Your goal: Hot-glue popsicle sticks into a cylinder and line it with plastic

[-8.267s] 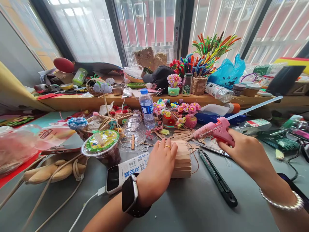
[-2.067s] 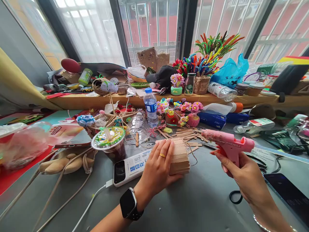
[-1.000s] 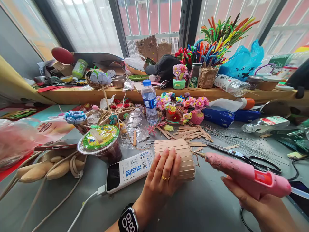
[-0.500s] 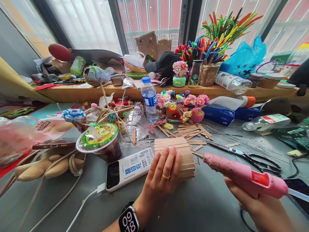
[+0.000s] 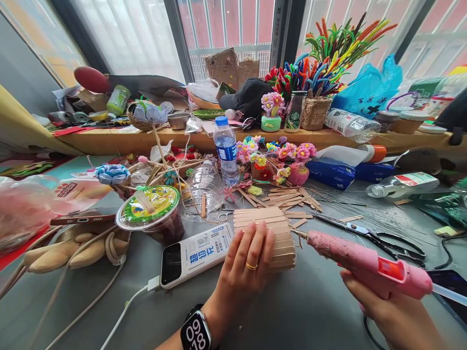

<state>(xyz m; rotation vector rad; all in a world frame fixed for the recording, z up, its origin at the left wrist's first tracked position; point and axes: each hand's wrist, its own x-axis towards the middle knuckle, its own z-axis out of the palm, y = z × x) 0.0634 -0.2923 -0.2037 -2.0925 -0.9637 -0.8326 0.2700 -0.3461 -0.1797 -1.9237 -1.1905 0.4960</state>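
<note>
Fingers of the left hand (image 5: 242, 262), slightly parted, press the stick-covered cylinder (image 5: 275, 233); right hand's (image 5: 386, 301) curl round the pink glue gun (image 5: 365, 260).

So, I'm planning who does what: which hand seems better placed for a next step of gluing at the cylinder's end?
Right, I'd say: the right hand holds the pink glue gun, nozzle by that end, while the left hand lies over the stick-covered cylinder.
</note>
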